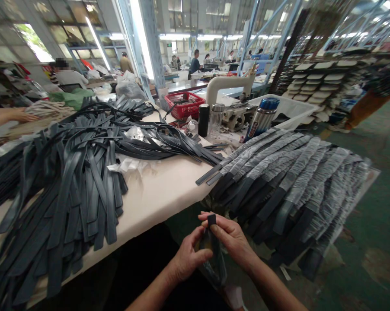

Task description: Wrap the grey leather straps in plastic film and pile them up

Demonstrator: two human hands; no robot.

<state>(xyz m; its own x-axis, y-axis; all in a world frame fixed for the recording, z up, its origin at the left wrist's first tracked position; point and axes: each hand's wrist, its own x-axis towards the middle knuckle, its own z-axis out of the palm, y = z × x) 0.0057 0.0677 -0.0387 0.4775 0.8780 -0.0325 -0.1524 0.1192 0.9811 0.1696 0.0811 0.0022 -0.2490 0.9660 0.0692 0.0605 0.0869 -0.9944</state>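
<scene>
My left hand [189, 255] and my right hand [229, 237] meet low in the middle of the view, below the table's front edge. Both pinch one dark grey strap [211, 219], whose short end sticks up between my right thumb and fingers. The rest of that strap hangs down between my wrists with a clear plastic sleeve [216, 270] around it. To the right lies a stack of straps wrapped in clear plastic [298, 181]. To the left sprawls a big heap of bare dark straps [75, 185] on the cream table [162, 190].
At the back of the table stand a red basket [184, 105], a black flask [203, 120], a clear jar [216, 119], a blue-capped bottle [262, 117] and a sewing machine [230, 84]. Another person's arm [10, 116] rests at far left. Racks of soles [314, 82] stand at right.
</scene>
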